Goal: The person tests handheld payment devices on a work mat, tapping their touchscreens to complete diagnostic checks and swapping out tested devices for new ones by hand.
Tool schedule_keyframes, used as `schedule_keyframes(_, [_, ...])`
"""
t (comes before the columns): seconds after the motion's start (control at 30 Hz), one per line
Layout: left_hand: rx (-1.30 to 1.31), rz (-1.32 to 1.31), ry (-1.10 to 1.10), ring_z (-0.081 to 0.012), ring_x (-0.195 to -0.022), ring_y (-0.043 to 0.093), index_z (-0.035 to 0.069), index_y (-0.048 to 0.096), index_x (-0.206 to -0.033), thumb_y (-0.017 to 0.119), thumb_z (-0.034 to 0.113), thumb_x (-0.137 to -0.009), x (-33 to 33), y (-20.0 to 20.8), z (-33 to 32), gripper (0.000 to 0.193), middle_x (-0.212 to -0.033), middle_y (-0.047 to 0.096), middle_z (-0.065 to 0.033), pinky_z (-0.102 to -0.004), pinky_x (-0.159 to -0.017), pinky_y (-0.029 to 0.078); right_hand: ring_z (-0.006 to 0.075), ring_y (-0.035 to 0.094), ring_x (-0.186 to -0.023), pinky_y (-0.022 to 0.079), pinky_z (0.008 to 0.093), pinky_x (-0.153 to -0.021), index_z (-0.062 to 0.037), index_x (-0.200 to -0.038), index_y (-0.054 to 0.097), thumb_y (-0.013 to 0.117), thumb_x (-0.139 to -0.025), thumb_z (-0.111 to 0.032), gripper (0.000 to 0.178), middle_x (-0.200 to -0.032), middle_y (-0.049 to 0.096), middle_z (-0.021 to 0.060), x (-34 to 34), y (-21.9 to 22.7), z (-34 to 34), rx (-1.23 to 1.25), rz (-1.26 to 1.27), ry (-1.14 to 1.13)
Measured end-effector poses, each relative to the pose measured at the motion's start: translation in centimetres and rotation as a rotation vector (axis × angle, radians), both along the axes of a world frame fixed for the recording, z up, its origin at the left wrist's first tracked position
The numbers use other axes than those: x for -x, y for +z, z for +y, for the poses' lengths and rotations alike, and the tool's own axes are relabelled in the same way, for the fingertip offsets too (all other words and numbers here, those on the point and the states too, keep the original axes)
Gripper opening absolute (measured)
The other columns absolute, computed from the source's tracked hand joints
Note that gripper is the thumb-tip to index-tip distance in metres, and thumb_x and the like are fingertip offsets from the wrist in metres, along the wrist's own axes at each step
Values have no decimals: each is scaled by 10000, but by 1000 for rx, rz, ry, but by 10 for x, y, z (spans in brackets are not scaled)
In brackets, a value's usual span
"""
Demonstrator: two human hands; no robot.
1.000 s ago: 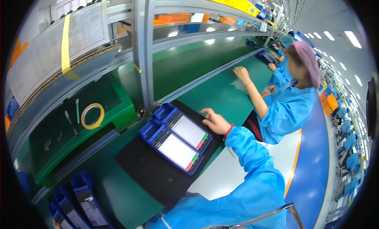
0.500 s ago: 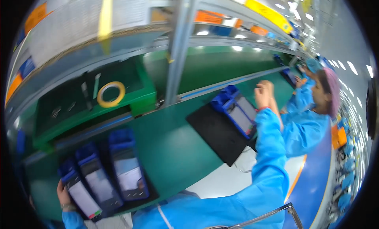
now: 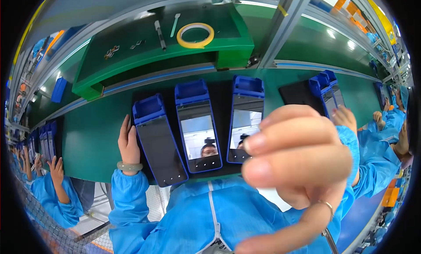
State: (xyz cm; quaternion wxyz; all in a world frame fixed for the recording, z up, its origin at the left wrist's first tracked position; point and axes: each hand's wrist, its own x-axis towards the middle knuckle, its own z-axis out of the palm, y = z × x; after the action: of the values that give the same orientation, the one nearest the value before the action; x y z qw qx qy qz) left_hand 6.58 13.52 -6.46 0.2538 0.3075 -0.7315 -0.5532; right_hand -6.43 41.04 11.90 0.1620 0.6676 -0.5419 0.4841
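Three blue-cased handheld payment terminals stand side by side in front of me on a black mat. The left terminal (image 3: 160, 142) has a dark screen with small white dots along its bottom. On the middle terminal (image 3: 197, 129) and the right terminal (image 3: 245, 118) the screens show a bright picture. My left hand (image 3: 128, 142), a bangle at its wrist, rests with straight fingers against the left terminal's outer edge. Raised close to the camera, my right hand (image 3: 302, 162) has bent fingers and the thumb side apart, with nothing seen in it. It covers part of the right terminal.
Behind the terminals stands a green shelf (image 3: 153, 56) bearing a yellow tape roll (image 3: 195, 35), a pen (image 3: 160, 35) and a thin tool (image 3: 175, 25). At right, a person's hand (image 3: 344, 118) is by another terminal (image 3: 329, 94). Another worker's hand (image 3: 57, 170) shows at left.
My view has turned, bringing the three terminals to the middle. My right hand has come up close to the camera. The left terminal's screen has gone from bright to dark.
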Motion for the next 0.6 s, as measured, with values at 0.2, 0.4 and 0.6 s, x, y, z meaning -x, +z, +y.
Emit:
schedule_keyframes(0.2, [217,67,-105,-255,-1205,419,-30,380,-1313,360,140,-924,-21,-9,12,425,-1332,403,-190,-321,-1019,293,261,486,-867,393,363,-731,-233,-745,521,689,-712,-82,228,-899,492,4,-31,5,7,-112,-309,-112])
schedule_keyframes(0.4, [-343,219,-184,-251,-1184,425,3,177,-1391,341,276,-939,-8,13,21,553,-1333,369,-197,-345,-986,346,277,480,-927,383,371,-780,-168,-816,482,561,-735,13,213,-947,483,9,-17,-21,62,-99,-75,-202])
schedule_keyframes(0.6, [-494,277,-207,-268,-1164,448,-12,201,-1376,358,373,-922,13,15,28,616,-1328,368,-209,-368,-984,357,277,488,-944,394,386,-786,-143,-869,489,525,-721,60,254,-964,491,20,-13,-35,64,-13,58,-182])
